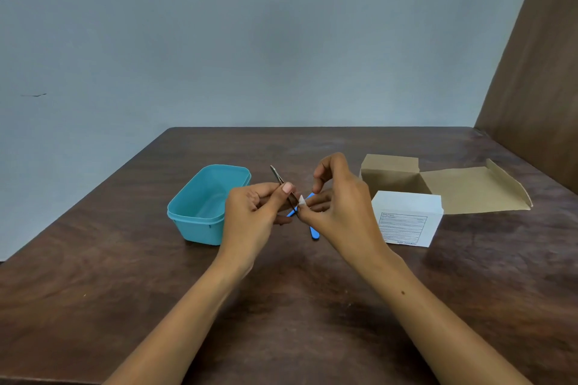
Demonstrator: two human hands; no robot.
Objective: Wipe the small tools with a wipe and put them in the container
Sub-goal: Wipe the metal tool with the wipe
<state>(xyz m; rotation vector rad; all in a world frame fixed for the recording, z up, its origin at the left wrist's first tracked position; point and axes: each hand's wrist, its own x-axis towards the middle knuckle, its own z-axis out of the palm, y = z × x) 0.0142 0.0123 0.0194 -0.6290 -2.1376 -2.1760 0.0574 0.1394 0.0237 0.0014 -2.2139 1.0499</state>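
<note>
Container: I see an open turquoise plastic rectangular container [200,206] standing at the left on the dark brown wooden worktop [125,275], nothing visible inside.
Left hand: my view shows the left hand [253,212] just right of the container, thumb and fingers pinching a slim metal tweezer-like tool [283,186] held tilted above the worktop.
Wipe: a small white wipe [301,201] touches the tool's lower end.
Right hand: the right hand [337,206] pinches the wipe.
Blue tool: a flat blue plastic stick [313,232] lies on the worktop beneath the hands, partly hidden.
Box: an opened white-and-brown cardboard box [406,216] sits at the right.
</note>
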